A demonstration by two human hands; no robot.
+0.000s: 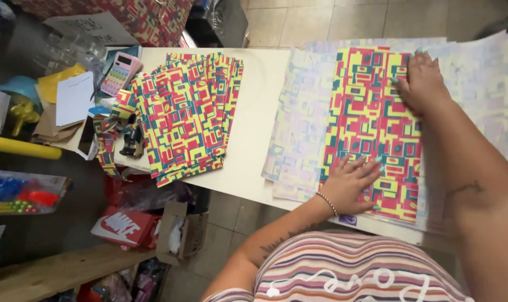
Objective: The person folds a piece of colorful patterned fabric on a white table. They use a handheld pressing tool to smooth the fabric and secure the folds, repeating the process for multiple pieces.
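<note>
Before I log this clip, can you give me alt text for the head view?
Both hands press flat on a patterned red, yellow and teal paper sheet lying on pale, face-down sheets on a cream table: left hand near its lower edge, right hand at its upper right. To the left lies a fanned stack of matching sheets, with a pink calculator beyond.

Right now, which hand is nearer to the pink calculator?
The left hand. It presses the near edge of the patterned sheet, closer to the pink calculator at the table's far left. The right hand lies on the sheet's far right edge, farther away.
</note>
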